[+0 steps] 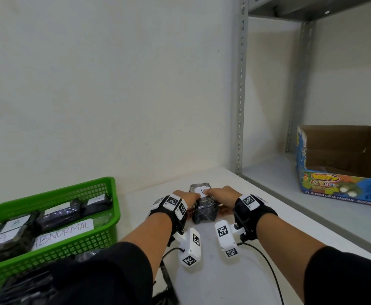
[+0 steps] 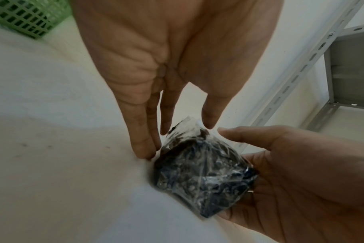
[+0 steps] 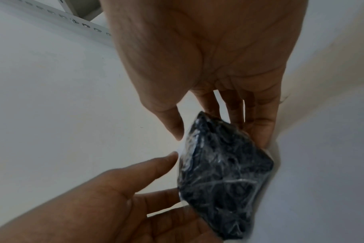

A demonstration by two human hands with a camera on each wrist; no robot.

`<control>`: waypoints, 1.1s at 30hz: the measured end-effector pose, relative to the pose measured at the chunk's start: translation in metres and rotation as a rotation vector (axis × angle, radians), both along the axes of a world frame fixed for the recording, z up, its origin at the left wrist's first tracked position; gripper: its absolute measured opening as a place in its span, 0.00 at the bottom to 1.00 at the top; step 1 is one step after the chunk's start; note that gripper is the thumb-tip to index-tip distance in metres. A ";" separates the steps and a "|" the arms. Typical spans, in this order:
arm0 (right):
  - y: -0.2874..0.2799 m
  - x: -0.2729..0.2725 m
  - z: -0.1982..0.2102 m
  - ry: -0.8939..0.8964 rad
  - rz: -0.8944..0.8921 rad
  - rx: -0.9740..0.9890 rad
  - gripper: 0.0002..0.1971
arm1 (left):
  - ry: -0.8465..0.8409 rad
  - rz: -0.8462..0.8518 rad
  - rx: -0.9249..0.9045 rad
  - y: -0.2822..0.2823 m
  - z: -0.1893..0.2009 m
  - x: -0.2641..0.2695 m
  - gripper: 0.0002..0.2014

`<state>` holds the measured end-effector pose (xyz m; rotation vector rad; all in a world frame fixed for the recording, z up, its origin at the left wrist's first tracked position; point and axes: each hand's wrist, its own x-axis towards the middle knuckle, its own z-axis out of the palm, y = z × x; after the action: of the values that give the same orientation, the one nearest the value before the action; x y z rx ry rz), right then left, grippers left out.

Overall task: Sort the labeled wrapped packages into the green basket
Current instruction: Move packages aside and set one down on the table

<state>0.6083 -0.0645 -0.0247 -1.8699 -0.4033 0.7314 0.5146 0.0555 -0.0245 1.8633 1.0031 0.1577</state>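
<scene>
Both hands are on one package [image 1: 203, 204], which sits on the white table [image 1: 268, 216] near the wall. Left hand [image 1: 188, 198] meets its left side: fingers [image 2: 142, 144] run straight down, tips against the wrap and the tabletop, thumb touching the upper edge. Right hand [image 1: 221, 194] takes the opposite side: fingers [image 3: 258, 125] extended along the far face, thumb near the upper edge. Neither hand curls round the package; both are flat and pressing from the sides. Whether the package is lifted clear of the table cannot be told.

Package: dark contents under clear, crinkled wrap, with a white paper label [image 1: 202, 191] on top. The letter on the label is too small to read.

Basket [image 1: 74, 245]: green, latticed, on the table well to the left of the hands. It holds several similar dark packages with white labels; one label reads "B" [image 1: 15, 223], another "A" [image 1: 3, 238]. A paper strip [image 1: 63, 233] inside reads "ABNORMAL".

More dark wrapped goods lie at the near left, partly hidden by a black sleeve [image 1: 105, 276].

Grey shelf [image 1: 301, 186] to the right carries an open carton [image 1: 343, 166] with colourful print.
</scene>
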 end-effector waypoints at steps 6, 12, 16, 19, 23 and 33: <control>-0.006 -0.004 0.005 -0.087 -0.004 -0.041 0.23 | -0.004 -0.039 0.074 -0.002 0.008 -0.001 0.15; -0.016 -0.005 0.014 -0.238 -0.003 -0.135 0.27 | 0.043 -0.038 0.121 -0.004 0.019 -0.015 0.15; -0.023 -0.014 0.027 -0.466 0.003 -0.193 0.36 | 0.065 -0.067 0.290 -0.003 0.037 -0.021 0.16; -0.026 -0.029 0.038 -0.615 0.041 -0.196 0.40 | 0.171 -0.125 0.485 -0.007 0.058 -0.034 0.15; -0.030 -0.056 0.050 -0.783 0.146 -0.271 0.46 | 0.238 -0.232 0.637 -0.008 0.081 -0.065 0.33; -0.035 -0.177 0.087 -0.888 0.318 -0.220 0.52 | 0.114 -0.197 0.825 -0.018 0.150 -0.224 0.39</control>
<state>0.4308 -0.0992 0.0627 -2.3029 -1.2408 0.0933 0.2909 0.0378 0.1256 2.7323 0.8850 0.3944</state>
